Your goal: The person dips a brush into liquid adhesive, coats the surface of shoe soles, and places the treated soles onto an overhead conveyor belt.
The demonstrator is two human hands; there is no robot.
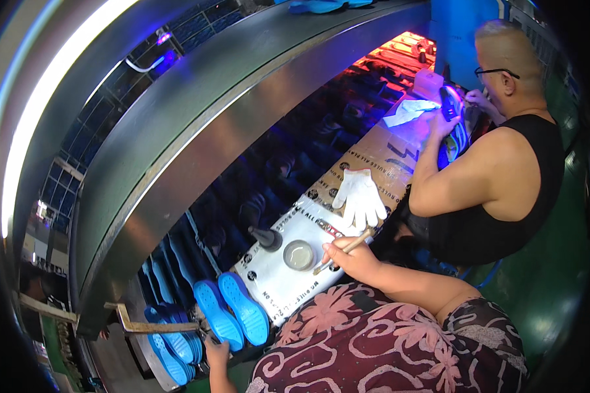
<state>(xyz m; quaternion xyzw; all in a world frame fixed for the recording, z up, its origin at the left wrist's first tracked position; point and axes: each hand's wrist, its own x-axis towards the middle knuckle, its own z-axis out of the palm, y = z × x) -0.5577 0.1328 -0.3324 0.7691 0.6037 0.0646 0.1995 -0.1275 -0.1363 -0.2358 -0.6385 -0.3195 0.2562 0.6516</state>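
My right hand (355, 260) is closed round a brush (359, 242) with a wooden handle. Its bristle end points down beside a round grey cup (299, 255) on the covered work board. At the lower left, my left hand (217, 357) has its fingers drawn together by a pair of blue shoe soles (244, 309). Whether they grip a sole or something small and dark, I cannot make out. More blue soles (174, 354) lie stacked left of that hand. A dark bottle with a pointed nozzle (265, 238) stands beyond the cup.
White gloves (359, 198) lie on the cardboard-covered board (328, 190). To the right sits a co-worker (498, 157) holding a shoe (451, 108) under violet light. A long metal hood (196, 150) arches over dark conveyor slots. A wooden bar (157, 326) juts out near the soles.
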